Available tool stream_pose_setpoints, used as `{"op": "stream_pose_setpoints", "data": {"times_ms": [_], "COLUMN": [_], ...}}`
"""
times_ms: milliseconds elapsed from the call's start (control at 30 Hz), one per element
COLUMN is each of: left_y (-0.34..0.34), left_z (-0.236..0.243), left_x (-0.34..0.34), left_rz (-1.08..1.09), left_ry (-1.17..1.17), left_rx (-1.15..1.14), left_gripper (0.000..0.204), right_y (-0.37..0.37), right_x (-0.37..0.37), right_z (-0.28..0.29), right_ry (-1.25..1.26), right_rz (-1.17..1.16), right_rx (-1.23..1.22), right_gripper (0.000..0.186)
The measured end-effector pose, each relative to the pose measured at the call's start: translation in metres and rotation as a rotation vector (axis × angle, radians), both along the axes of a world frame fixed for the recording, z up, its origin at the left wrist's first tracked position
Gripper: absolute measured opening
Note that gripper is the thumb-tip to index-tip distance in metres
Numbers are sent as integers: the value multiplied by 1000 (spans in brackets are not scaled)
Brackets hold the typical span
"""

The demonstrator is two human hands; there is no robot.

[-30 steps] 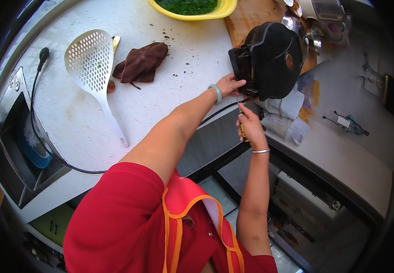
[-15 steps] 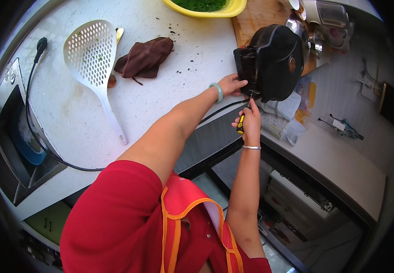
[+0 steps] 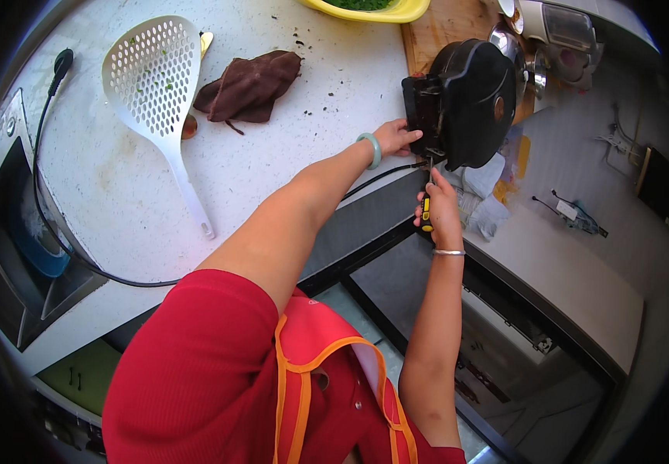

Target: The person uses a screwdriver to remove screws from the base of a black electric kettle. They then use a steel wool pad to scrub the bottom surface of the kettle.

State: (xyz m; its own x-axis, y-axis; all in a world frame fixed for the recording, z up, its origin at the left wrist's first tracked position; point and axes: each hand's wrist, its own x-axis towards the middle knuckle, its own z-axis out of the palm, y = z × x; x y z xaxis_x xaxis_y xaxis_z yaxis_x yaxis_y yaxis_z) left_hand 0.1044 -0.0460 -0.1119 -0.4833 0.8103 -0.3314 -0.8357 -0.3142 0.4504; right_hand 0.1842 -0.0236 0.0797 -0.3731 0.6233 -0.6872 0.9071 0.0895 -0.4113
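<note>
A black electric appliance [image 3: 477, 104] with a rounded lid, like an electric griddle, stands on its side at the counter's right end. My left hand [image 3: 396, 139], a pale green bangle at its wrist, grips the appliance's lower left edge; some of its fingertips are hidden. In my right hand [image 3: 444, 209] is a screwdriver [image 3: 426, 213] with a yellow and black handle. Its shaft points up at the appliance's lower edge, close to where the black power cord [image 3: 385, 176] enters. Whether the tip sits in a screw is too small to tell.
On the white counter [image 3: 273, 170] lie a white slotted strainer [image 3: 153, 85] and a dark brown cloth [image 3: 251, 89]. A yellow basin [image 3: 373, 11] of greens sits at the back, beside a wooden board [image 3: 423, 39]. The cord runs left past a sink [image 3: 60, 290] to its plug [image 3: 62, 62].
My right hand has moved slightly right and down, and the screwdriver stands more upright. My left hand keeps its place on the appliance. The whole view has shifted a little.
</note>
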Motion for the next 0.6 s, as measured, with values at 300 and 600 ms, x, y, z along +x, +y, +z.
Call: {"op": "stream_pose_setpoints", "data": {"times_ms": [300,600], "left_y": [1,0], "left_z": [-5,0], "left_x": [-4,-2], "left_rz": [-11,-38], "left_ry": [-5,-21], "left_rx": [-28,-28], "left_gripper": [38,36], "right_y": [-1,-4], "right_x": [1,23], "right_z": [-4,-42], "right_ry": [-6,246], "right_rz": [-16,14], "right_rx": [-157,56], "right_gripper": [52,48]}}
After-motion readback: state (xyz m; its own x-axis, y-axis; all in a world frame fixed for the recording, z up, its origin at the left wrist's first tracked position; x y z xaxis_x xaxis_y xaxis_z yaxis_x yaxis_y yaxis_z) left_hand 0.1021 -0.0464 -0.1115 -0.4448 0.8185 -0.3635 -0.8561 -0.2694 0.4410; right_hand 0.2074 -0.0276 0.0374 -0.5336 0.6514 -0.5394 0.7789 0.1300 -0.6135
